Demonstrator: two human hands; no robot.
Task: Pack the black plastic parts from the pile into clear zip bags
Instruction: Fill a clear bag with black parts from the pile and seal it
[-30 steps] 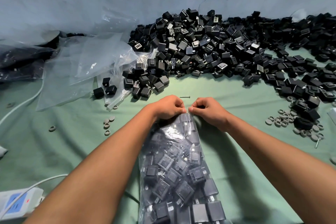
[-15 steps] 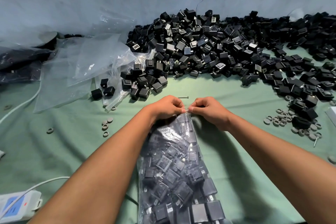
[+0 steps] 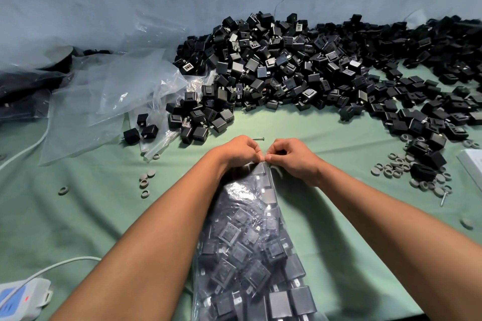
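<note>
Head view shows little change over the last second: the left hand (image 3: 241, 150) and right hand (image 3: 292, 155) stay knuckle to knuckle, each pinching the mouth of the full zip bag (image 3: 250, 255), so the seal is probably being pressed shut. The bag lies on the green cloth (image 3: 78, 221) between the forearms. Its long axis runs away from the person, mouth pointing toward the pile of black parts (image 3: 300, 68).

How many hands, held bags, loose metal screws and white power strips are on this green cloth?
bare hands: 2, the left hand and the right hand
clear zip bag of black plastic parts, pinched at its top by both: 1
silver metal screws: 2
white power strip: 1
Total: 6
</note>
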